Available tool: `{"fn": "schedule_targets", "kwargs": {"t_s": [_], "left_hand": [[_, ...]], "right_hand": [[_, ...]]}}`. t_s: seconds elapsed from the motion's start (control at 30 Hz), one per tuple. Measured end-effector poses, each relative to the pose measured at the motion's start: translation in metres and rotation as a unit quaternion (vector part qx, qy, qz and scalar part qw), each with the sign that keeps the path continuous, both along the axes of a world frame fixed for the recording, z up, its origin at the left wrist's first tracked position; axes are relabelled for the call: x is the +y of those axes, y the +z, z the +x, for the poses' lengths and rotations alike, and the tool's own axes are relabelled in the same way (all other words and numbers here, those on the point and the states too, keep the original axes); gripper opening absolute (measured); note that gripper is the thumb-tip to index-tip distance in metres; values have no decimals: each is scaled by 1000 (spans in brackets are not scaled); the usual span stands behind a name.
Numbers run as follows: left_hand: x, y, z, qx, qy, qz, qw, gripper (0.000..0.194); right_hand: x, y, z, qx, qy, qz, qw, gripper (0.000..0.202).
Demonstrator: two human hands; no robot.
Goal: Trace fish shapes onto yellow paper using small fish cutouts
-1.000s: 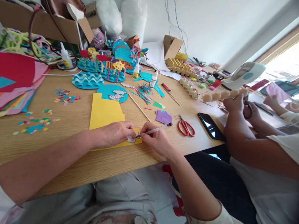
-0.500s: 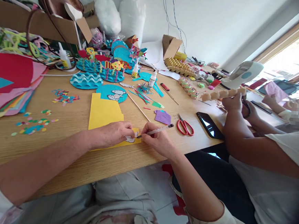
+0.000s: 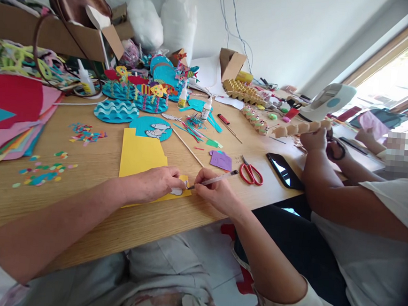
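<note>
A yellow sheet (image 3: 142, 155) with a stepped cut edge lies near the table's front edge. On its right end rests a small white paper cutout (image 3: 177, 191), partly covered by fingers. My left hand (image 3: 157, 182) presses on this cutout, its fingers held together. My right hand (image 3: 215, 189) is closed round a pen (image 3: 219, 178), whose tip meets the sheet at the cutout's right edge. Behind the sheet sits a blue paper disc (image 3: 142, 124) with fish-shaped white cutouts (image 3: 158, 130) on it.
Red-handled scissors (image 3: 251, 172), purple paper (image 3: 221, 160) and a phone (image 3: 284, 171) lie to the right. A thin stick (image 3: 188, 147) is behind my hands. Another person's hands (image 3: 314, 140) hold an egg-carton strip and scissors at the right. Confetti (image 3: 43, 175) lies left.
The view has shifted slightly. My left hand stays on the cutout, and the pen in my right hand lies a little flatter, with its tip still by the cutout.
</note>
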State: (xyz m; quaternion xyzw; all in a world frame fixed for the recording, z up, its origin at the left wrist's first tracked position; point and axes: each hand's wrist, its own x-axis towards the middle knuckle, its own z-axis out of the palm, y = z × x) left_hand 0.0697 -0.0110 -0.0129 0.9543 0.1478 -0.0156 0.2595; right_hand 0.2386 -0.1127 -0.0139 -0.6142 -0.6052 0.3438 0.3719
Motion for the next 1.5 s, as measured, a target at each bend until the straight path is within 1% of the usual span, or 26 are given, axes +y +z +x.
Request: {"fn": "schedule_targets", "kwargs": {"t_s": [0.1,0.2,0.47,1.07,1.33,1.5], "left_hand": [[3,-2,-1,-1,-38,42,998,31],[4,-2,-1,11,-47,57,997,34],[0,5,0,43,-33,41,998,34],[3,1,0,29,-43,34,998,36],[1,5,0,46,-40,37,997,38],[2,5,0,40,-43,34,998,39]], "right_hand": [[-1,0,0,-3,-9,-2,1000,4],[-1,-1,1,-2,-13,-3,1000,4],[0,-2,4,-8,-14,-1,1000,4],[-2,-3,5,-19,-26,-4,999,4],[-2,-2,4,-20,-28,-2,999,4],[-1,-1,3,-30,-37,-1,999,4]]}}
